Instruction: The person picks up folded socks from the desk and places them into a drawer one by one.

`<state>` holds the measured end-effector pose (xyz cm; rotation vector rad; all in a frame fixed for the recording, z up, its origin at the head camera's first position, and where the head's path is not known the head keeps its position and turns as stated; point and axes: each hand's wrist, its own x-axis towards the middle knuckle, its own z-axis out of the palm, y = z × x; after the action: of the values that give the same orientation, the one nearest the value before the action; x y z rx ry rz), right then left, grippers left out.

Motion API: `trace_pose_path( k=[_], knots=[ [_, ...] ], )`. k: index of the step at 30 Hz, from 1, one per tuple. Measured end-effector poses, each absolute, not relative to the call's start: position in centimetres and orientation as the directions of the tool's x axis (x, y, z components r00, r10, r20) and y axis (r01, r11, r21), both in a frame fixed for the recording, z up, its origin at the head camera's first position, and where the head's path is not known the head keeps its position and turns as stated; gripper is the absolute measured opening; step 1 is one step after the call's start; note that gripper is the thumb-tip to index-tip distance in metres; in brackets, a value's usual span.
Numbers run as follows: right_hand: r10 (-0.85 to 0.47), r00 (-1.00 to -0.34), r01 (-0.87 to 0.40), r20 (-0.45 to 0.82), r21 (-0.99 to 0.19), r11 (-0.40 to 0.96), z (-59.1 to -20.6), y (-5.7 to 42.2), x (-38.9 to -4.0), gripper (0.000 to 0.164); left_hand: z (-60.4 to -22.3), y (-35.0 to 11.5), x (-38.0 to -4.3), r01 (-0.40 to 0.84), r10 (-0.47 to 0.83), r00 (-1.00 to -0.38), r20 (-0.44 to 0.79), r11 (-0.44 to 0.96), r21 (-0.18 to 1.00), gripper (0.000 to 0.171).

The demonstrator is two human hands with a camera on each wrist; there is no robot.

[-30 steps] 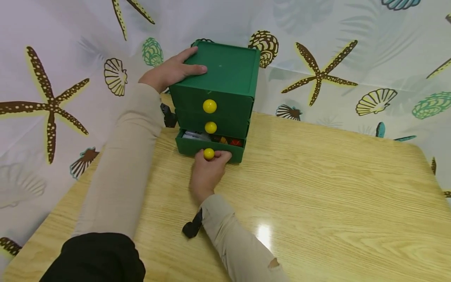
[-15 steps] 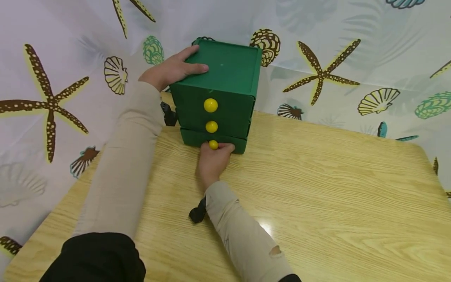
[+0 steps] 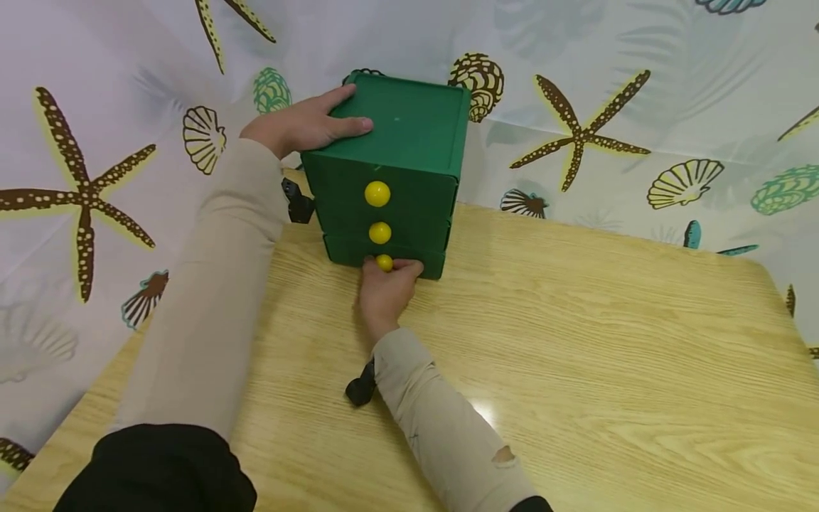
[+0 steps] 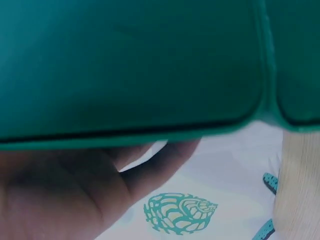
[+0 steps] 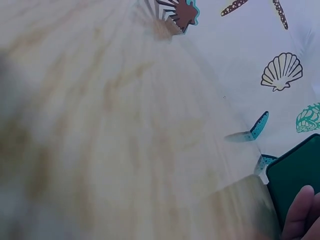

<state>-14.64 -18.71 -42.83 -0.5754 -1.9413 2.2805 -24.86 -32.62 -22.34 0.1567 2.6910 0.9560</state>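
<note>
A green box [image 3: 399, 131] with three drawers stands at the back of the wooden table [image 3: 576, 341]. Each drawer front carries a yellow knob: top [image 3: 377, 193], middle [image 3: 379, 232], bottom [image 3: 384, 262]. All three drawers sit flush. My right hand [image 3: 387, 270] pinches the bottom knob, with the wrist low over the table. My left hand [image 3: 301, 126] rests on the box's top left corner, thumb and a finger lying straight on the lid. In the left wrist view the palm [image 4: 60, 195] lies against the green box [image 4: 135, 65]. The right wrist view shows only a fingertip [image 5: 300, 215] beside the green box [image 5: 297, 175].
A white curtain printed with starfish and shells [image 3: 608, 85] hangs directly behind the box and the table. Black straps sit at my right wrist [image 3: 361, 389] and left wrist [image 3: 296, 204]. Bare wood stretches to the right as far as the table's far right corner [image 3: 764, 274].
The bottom drawer stood pulled out a second ago with small items showing inside. My right hand has pushed it in by its knob, and it is now shut. The left hand has not moved.
</note>
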Motion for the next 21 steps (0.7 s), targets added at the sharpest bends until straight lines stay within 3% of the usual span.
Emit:
trace_pose_path(
  k=[7, 11, 16, 21],
  knots=[
    [0.251, -0.945, 0.15, -0.209, -0.96, -0.237, -42.9, -18.7, -14.3, 0.039, -22.4, -33.2, -24.6, 0.01, 0.192, -0.954, -0.231, 0.789, 0.614, 0.092],
    [0.125, -0.972, 0.162, -0.197, -0.956, -0.246, -42.9, -17.6, -14.0, 0.036, -22.3, -33.3, -24.3, 0.012, 0.175, -0.961, -0.215, 0.8, 0.6, 0.091],
    [-0.103, -0.972, 0.221, -0.211, -0.97, -0.099, -42.1, -13.2, -14.1, 0.024, -22.2, -33.2, -23.6, -0.002, 0.096, -0.983, -0.155, 0.844, 0.537, 0.089],
    [-0.259, -0.947, 0.17, -0.189, -0.981, 0.093, -41.1, -7.2, -14.9, 0.028, -22.3, -33.3, -22.0, -0.004, 0.029, -0.998, -0.063, 0.887, 0.461, 0.081]
  ],
)
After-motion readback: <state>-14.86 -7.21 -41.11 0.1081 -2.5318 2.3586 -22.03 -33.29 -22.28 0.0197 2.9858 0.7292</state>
